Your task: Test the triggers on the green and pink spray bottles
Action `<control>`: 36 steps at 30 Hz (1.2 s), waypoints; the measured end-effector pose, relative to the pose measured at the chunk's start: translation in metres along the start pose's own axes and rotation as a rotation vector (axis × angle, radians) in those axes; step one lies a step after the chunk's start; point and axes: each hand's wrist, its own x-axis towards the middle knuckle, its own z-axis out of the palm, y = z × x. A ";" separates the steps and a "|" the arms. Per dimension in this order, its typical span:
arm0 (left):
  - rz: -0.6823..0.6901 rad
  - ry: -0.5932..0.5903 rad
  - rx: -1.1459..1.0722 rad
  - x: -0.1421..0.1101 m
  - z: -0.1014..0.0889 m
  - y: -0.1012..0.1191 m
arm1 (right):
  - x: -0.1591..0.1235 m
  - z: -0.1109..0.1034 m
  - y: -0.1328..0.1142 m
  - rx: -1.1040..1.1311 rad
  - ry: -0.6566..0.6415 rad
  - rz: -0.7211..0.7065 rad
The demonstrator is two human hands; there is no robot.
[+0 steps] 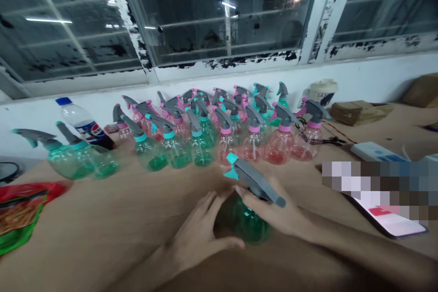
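Note:
A green spray bottle (255, 226) with a grey and turquoise trigger head stands on the table in front of me. My right hand (270, 210) is wrapped around its neck, just under the head. Beside the bottle on the left is my left hand (200, 228), open, its thumb and fingers spread apart and slightly blurred. Its thumb tip comes close to the bottle's side; whether they touch I cannot tell. Behind them stand several spray bottles in rows, among them a green one (201, 155) with a turquoise collar and a pink one (278, 148) with a pink collar.
At the left lie a red and green snack packet (23, 214) and a cola bottle (87, 123), tilted in view. A phone (393, 219) with a lit screen rests at the right, near a white box (376, 151). Brown cardboard (356, 112) and a white tub (321, 89) are by the wall.

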 end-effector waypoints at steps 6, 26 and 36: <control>-0.067 0.129 0.000 0.002 -0.006 -0.036 | 0.004 -0.003 0.003 0.073 -0.024 0.021; -0.012 0.434 0.325 0.008 0.003 -0.042 | 0.007 -0.010 0.010 -0.124 0.033 0.000; -0.099 0.289 0.466 0.008 0.011 -0.047 | 0.004 -0.008 0.015 -0.145 0.051 0.005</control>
